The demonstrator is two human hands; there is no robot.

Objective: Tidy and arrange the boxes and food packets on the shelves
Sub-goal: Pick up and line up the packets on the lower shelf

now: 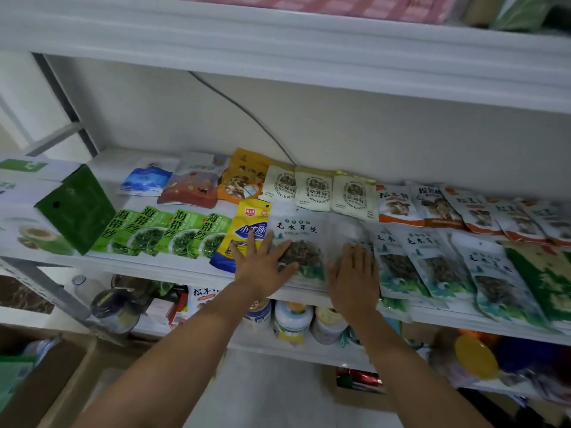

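On the white middle shelf [160,265] lie rows of food packets. My left hand [262,265] rests flat, fingers spread, on the left edge of a white packet of dark shredded fungus [301,239]. My right hand [355,278] lies flat on the neighbouring white packet [347,233], covering its lower half. More of the same fungus packets [432,261] fan out to the right. A yellow and blue packet [248,231] sits just left of my left hand. Green seaweed packets [163,231] line the front left. Neither hand grips anything.
A green box [78,208] leans on white cartons [21,208] at the far left. Cream mushroom pouches [321,188] and orange-trimmed packets [457,208] fill the back row. A cable [244,114] runs down the back wall. Jars and tubs [293,319] stand on the shelf below.
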